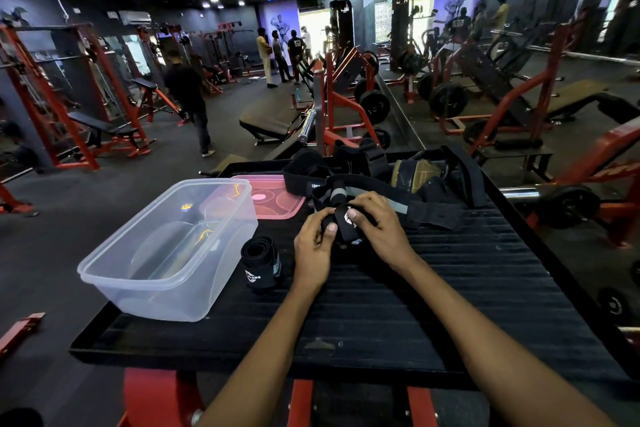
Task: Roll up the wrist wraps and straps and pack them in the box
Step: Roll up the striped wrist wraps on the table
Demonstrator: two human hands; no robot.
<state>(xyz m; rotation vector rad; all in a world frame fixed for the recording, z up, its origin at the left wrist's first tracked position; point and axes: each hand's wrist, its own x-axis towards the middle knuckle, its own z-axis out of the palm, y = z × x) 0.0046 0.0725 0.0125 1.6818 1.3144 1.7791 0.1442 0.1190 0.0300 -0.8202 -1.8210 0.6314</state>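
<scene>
Both hands meet over a black wrist wrap (346, 226) with a white logo, partly rolled, in the middle of the black ribbed platform (433, 305). My left hand (313, 246) grips its left side, thumb on top. My right hand (379, 224) curls over its right side, and the wrap's grey-striped tail (388, 199) runs off to the right. A finished black roll (260, 265) lies just left of my left hand. The clear plastic box (114, 274) stands at the platform's left with nothing in it.
A pink lid (273, 198) lies flat behind the box. A heap of black straps, wraps and a tan padded piece (415, 173) fills the platform's far end. Red gym machines, benches and weight plates surround the platform, with several people farther off.
</scene>
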